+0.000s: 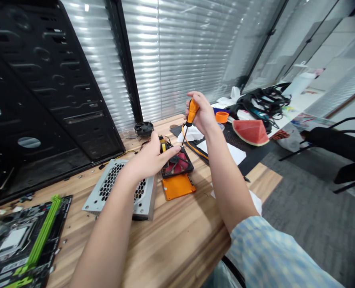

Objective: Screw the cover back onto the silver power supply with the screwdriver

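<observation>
Head view: a person works at a wooden desk [177, 240] with both bare hands over a small case fan [177, 165].
Right hand [202, 114]: closed around the orange handle of a screwdriver [191, 114], shaft pointing down toward the fan; the tip itself is too small to make out.
Left hand [152, 160]: fingers spread and pressing on the fan's near edge, pinning it to the desk, not wrapped around anything.
Fan position: flat on the desk, just beside a perforated power supply unit [122, 192] and touching an orange plate [178, 186].
Slip risk: the driver stands steep above the left fingers; if it skids off a screw head, it could jab them.
Loose parts: small screws lie scattered on the desk; one knocked free could roll away.
Nearby board: a motherboard [21, 244] sits at the desk's corner, well apart from the hands.
</observation>
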The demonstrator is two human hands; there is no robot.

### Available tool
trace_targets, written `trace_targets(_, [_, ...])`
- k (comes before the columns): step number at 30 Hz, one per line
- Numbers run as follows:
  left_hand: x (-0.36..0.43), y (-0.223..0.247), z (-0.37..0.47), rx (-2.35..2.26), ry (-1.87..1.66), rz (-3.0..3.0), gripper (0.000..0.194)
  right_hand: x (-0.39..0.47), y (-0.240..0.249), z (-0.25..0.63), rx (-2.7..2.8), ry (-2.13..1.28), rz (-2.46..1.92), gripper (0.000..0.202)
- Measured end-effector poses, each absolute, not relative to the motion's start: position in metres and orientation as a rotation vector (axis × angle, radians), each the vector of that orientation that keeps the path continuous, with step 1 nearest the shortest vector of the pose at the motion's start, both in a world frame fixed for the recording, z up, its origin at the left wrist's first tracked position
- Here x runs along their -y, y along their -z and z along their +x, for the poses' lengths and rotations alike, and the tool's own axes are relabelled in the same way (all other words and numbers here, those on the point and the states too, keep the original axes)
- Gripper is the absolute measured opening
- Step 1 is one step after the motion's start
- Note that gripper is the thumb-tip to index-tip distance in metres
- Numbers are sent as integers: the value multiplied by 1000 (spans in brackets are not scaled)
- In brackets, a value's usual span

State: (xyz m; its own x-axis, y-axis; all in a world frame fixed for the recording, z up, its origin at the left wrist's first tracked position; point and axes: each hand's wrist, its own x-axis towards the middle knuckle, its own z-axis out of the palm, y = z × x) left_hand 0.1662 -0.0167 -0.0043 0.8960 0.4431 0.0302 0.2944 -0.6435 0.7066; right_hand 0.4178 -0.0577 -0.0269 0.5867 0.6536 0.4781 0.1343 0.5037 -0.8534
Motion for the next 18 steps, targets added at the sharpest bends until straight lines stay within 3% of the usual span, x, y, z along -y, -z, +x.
trace_targets(5, [15,6,166,-522,-276,2298,58,56,28,425,984,-325,-1123,46])
trace_targets(12, [13,9,167,-481,-311,2276,62,68,17,417,961,-176,-1274,30])
trace_targets(18, [14,9,166,-487,-313,2277,64,67,22,422,969,272,-1488,37])
